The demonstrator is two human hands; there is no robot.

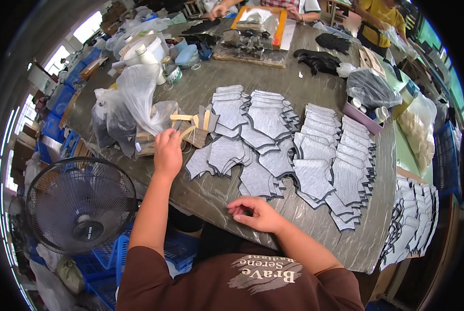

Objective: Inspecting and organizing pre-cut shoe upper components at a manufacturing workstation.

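Note:
My left hand (pixel 168 153) is at the near left of the table, fingers bent and closed at the end of a thin tan strip (pixel 186 132). More tan strips lie beside it on a small wooden board (pixel 196 139), next to a dark grey cut piece (pixel 210 121). Over the near table edge hovers my right hand (pixel 260 215), its fingers loosely curled, thumb apart, nothing visible in it. In front of both hands, overlapping rows of light grey cut pieces (pixel 265 122) with dark edges cover the middle of the table (pixel 201 199).
Plastic bags (pixel 133 103) stand left of the board. Beyond are bottles and a white tub (pixel 151 46). An orange-framed tray (pixel 281 23) and black gloves (pixel 315 61) lie at the far side, where other people work. A fan (pixel 81 205) stands left; a box (pixel 364 115) sits right.

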